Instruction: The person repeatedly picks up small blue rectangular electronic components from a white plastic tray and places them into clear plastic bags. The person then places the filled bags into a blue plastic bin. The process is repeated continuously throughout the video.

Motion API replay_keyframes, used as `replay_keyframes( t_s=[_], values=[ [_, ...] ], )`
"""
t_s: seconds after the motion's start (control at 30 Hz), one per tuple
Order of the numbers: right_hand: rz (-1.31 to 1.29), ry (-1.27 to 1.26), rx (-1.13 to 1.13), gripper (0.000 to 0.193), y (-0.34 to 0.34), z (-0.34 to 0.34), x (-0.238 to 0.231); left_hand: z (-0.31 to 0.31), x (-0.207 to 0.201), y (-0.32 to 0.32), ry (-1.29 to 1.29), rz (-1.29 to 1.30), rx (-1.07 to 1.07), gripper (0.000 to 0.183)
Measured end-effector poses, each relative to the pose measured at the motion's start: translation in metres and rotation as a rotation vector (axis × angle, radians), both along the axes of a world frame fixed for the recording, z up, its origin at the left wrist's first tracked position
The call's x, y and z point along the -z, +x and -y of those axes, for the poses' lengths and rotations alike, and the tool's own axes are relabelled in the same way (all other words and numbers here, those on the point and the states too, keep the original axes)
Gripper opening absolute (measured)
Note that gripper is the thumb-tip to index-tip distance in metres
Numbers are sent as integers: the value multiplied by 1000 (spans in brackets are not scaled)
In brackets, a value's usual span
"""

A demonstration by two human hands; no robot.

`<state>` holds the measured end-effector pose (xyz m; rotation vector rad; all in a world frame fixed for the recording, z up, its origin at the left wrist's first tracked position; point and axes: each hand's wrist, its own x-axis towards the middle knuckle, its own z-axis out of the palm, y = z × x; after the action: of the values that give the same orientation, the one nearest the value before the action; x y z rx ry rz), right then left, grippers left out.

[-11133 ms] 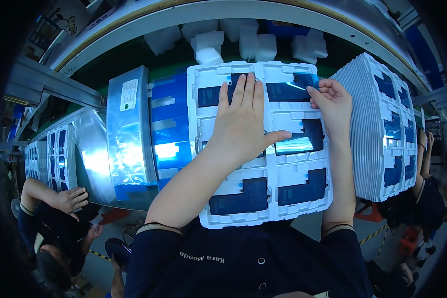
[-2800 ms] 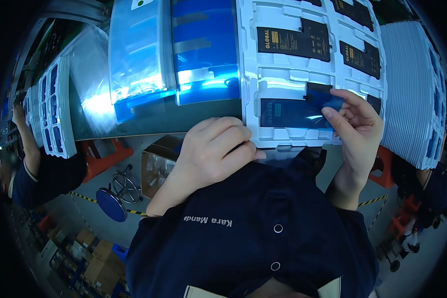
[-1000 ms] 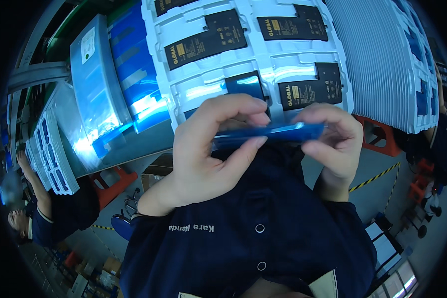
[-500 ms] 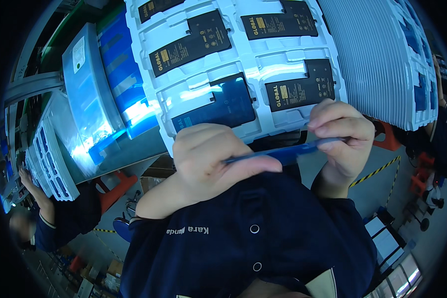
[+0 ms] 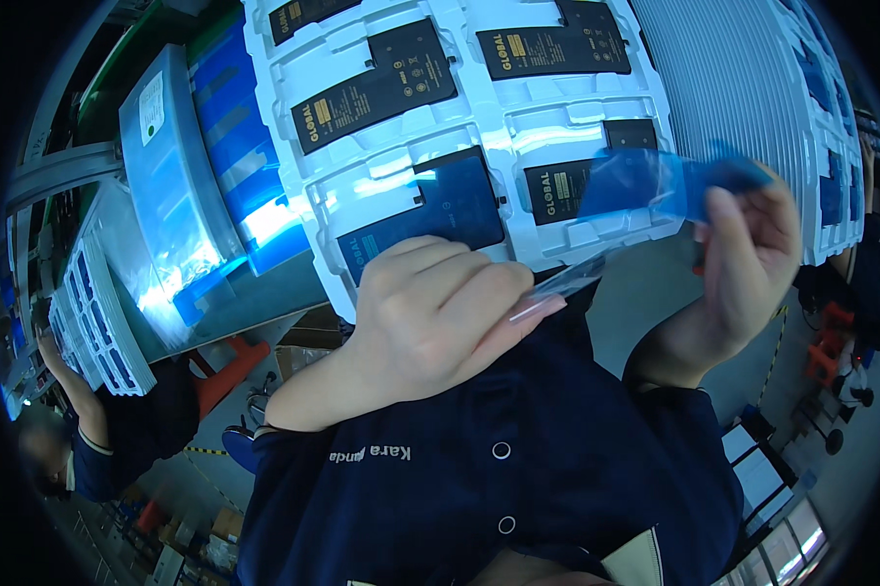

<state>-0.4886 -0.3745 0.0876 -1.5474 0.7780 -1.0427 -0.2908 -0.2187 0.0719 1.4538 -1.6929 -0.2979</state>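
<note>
My left hand point(image 5: 430, 313) pinches a clear film point(image 5: 586, 276) between thumb and curled fingers, in front of the tray's near edge. A thin blue film point(image 5: 692, 190) is gripped by my right hand point(image 5: 753, 249), off the tray's lower right corner. The blue film stretches leftward over part of a flat black battery point(image 5: 557, 190) with gold print. Whether the two films still join is unclear. Beside my left hand, another battery point(image 5: 464, 205) in the white moulded tray point(image 5: 503, 132) has a blue film over its face. Farther up the tray lie several bare black batteries point(image 5: 401, 83).
A tall stack of white trays point(image 5: 728, 117) stands to the right. Left of the tray lie blue sheets point(image 5: 230, 122) and a clear plastic pack point(image 5: 171, 161). Farther left, a co-worker's arm point(image 5: 74, 381) is beside another tray stack point(image 5: 118, 342); an orange stool point(image 5: 233, 376) stands near.
My right hand has moved right and outward with the blue film, which now spreads apart from the clear film in my left hand. The left hand has shifted slightly right.
</note>
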Motion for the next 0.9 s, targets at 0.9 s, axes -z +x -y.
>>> replay_keyframes(
  t_s=[0.9],
  values=[
    [-219,219,-164,28,6,16,20,5,1,-6,225,259,44,31]
  ],
)
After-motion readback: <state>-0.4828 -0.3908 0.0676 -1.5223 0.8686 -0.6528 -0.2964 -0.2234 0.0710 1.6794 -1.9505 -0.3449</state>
